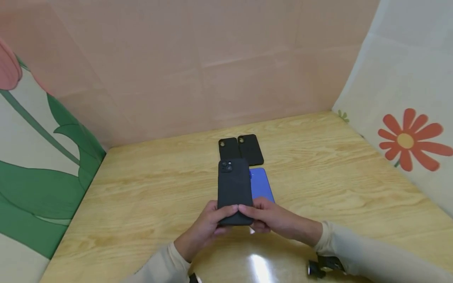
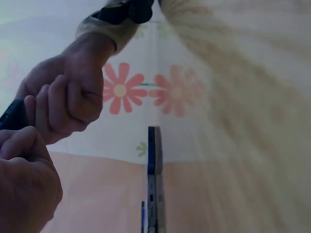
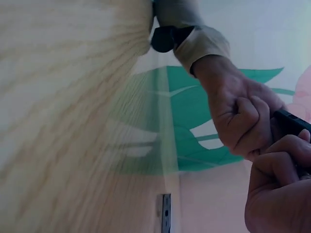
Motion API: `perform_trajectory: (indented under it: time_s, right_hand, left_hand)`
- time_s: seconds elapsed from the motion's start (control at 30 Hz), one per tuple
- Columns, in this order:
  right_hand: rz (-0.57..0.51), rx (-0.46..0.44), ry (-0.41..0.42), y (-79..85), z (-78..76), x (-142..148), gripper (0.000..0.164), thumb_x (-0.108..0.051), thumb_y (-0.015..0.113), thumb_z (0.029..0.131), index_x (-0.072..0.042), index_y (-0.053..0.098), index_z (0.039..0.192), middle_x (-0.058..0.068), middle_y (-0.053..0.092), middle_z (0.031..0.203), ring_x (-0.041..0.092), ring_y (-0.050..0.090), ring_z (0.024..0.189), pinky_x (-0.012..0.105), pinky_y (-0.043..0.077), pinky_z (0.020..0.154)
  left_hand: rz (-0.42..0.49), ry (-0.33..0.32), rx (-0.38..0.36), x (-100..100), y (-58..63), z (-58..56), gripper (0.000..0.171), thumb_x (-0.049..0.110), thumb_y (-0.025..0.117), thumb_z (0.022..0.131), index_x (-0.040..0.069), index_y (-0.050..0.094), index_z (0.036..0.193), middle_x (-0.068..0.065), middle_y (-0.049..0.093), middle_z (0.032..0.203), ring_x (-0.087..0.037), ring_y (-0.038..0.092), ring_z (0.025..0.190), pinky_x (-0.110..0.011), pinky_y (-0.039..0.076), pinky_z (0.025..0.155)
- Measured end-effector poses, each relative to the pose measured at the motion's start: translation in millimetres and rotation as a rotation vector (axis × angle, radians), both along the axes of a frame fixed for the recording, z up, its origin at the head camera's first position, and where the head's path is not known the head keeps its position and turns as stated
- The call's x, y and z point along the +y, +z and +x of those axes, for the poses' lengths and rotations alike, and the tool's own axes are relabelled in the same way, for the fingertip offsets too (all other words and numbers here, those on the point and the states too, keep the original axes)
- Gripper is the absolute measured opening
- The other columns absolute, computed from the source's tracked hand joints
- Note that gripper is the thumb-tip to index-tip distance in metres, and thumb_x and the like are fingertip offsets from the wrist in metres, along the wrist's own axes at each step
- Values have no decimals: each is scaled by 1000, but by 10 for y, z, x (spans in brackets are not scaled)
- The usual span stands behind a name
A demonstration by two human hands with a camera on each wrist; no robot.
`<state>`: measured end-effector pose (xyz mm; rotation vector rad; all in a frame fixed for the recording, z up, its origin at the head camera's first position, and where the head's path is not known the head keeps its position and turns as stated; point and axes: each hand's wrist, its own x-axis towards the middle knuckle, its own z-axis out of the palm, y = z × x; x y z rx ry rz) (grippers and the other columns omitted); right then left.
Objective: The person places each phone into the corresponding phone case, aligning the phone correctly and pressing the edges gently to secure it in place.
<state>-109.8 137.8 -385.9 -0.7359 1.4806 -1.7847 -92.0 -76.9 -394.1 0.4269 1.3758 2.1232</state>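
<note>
Both hands hold a phone in a black case (image 1: 234,188) above the table, its back and camera lenses facing me. My left hand (image 1: 209,224) grips the lower left corner and my right hand (image 1: 276,220) the lower right. The two thumbs press on the lower back and their tips nearly meet; the other fingers curl underneath. Behind the held phone a blue phone (image 1: 261,184) lies on the table, partly hidden. In the left wrist view my left hand (image 2: 29,179) is close at the lower left; in the right wrist view my right hand (image 3: 279,194) is at the lower right.
Two black phone cases (image 1: 251,150) lie side by side farther back on the wood-grain table (image 1: 159,177). A pinkish cloth (image 1: 212,70) hangs behind the table, with printed floral cloths at the left and right.
</note>
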Motion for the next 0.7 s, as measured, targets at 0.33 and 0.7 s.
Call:
perform_trajectory:
  time_s: [0.33, 0.7]
  right_hand:
    - [-17, -7, 31, 18, 25, 11, 31, -27, 41, 107, -23, 72, 102, -16, 40, 59, 1, 32, 50, 18, 25, 49]
    - [50, -23, 11, -18, 33, -28, 27, -27, 47, 104, -19, 73, 100, -16, 42, 55, 1, 31, 48, 17, 23, 47]
  left_hand:
    - [101, -157, 100, -62, -31, -16, 32, 37, 47, 105, 16, 70, 105, 16, 58, 64, 3, 36, 42, -22, 18, 40]
    - [-6, 58, -59, -115, 82, -84, 35, 42, 39, 107, 15, 60, 114, 7, 77, 85, 0, 67, 61, -12, 29, 37]
